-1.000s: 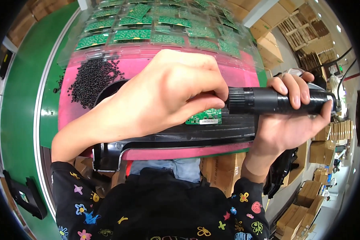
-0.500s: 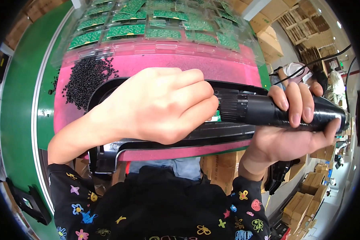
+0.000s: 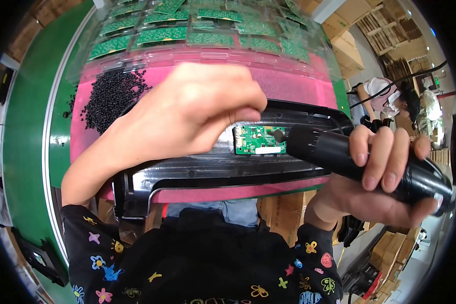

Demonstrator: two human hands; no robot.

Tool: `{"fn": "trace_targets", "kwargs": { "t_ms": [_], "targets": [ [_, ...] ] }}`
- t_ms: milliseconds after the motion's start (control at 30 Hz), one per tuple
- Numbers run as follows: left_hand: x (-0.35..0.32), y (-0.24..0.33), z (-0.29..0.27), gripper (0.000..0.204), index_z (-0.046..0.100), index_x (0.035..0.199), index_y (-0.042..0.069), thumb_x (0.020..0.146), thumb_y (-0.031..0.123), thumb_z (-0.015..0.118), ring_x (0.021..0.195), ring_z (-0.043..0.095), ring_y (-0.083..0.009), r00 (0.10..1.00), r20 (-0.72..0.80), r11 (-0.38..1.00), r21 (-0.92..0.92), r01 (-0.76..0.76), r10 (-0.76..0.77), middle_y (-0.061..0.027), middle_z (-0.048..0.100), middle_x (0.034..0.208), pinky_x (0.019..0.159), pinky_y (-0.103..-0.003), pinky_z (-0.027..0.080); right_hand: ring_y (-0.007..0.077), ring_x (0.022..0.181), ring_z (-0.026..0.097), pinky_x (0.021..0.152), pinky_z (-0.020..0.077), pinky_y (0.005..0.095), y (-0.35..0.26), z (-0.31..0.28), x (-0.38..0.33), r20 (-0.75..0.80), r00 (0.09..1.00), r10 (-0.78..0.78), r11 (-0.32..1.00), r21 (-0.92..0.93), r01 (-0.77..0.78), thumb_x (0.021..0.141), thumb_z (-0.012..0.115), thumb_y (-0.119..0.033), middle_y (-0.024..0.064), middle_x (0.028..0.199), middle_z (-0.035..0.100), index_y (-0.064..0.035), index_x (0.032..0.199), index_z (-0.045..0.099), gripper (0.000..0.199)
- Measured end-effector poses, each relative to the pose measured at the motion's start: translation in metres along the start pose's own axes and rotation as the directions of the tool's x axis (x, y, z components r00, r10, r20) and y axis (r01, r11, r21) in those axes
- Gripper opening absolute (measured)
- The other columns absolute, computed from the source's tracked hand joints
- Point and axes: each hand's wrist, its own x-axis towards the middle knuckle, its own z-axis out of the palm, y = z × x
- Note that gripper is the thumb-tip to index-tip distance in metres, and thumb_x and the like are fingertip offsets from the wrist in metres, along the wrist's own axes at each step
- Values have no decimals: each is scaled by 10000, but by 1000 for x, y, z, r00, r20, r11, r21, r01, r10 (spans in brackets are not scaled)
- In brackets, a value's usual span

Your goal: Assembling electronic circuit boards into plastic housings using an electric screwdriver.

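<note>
My right hand [image 3: 385,172] is wrapped round a black electric screwdriver [image 3: 334,152], held nearly level with its tip to the left. A small dark piece [image 3: 278,135] shows at the tip, over the right end of a green circuit board [image 3: 253,138]. That board lies inside a long black plastic housing [image 3: 197,173]. Above the housing's left half hovers my left hand [image 3: 202,106], fingers curled together near the board's left end; whatever they hold is hidden. The hand also covers part of the housing.
Loose small black screws [image 3: 111,99] are heaped on the pink mat [image 3: 162,76] at the left. Clear plastic trays [image 3: 202,53] with several green boards stand at the far side. A black cable [image 3: 410,78] hangs at the right. Another person [image 3: 382,96] is behind, far right.
My left hand has drawn back left and up from the screwdriver's tip, uncovering the board. The screwdriver has tilted, its rear end lower and further right.
</note>
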Motion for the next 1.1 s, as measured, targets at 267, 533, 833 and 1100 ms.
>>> {"fn": "trace_targets", "kwargs": {
  "t_ms": [267, 533, 833, 1100],
  "targets": [
    [-10, 1, 11, 127, 627, 897, 17, 821, 76, 711, 645, 617, -305, 945, 302, 992, 49, 113, -122, -101, 590, 754, 530, -394, 471, 76, 512, 502, 591, 420, 281, -4, 3, 0, 94, 995, -41, 999, -13, 43, 789, 722, -414, -38, 667, 538, -72, 1055, 492, 491],
    [-13, 2, 13, 156, 604, 904, 35, 805, 93, 710, 630, 607, -268, 942, 323, 989, 140, 47, -90, -68, 548, 740, 493, -379, 466, 79, 496, 498, 548, 417, 279, 8, 5, -3, 106, 994, -36, 996, -79, 44, 803, 709, -465, -39, 661, 530, -71, 1075, 497, 524],
    [-12, 4, 14, 174, 596, 916, 54, 792, 109, 706, 619, 594, -220, 915, 394, 952, 304, -39, -89, -47, 508, 720, 457, -358, 442, 78, 502, 509, 548, 422, 280, 6, -3, -2, 155, 988, 30, 992, -125, -10, 797, 695, -505, -39, 667, 541, -68, 1089, 499, 561],
    [-13, 0, 15, 148, 626, 841, 37, 751, 69, 740, 672, 637, -240, 944, 300, 970, 235, 67, -138, -39, 633, 771, 498, -360, 469, 94, 568, 514, 648, 430, 312, 2, -20, 4, 216, 975, 50, 998, -44, -41, 808, 692, -500, -9, 754, 549, -54, 1133, 498, 585]
  ]
}}
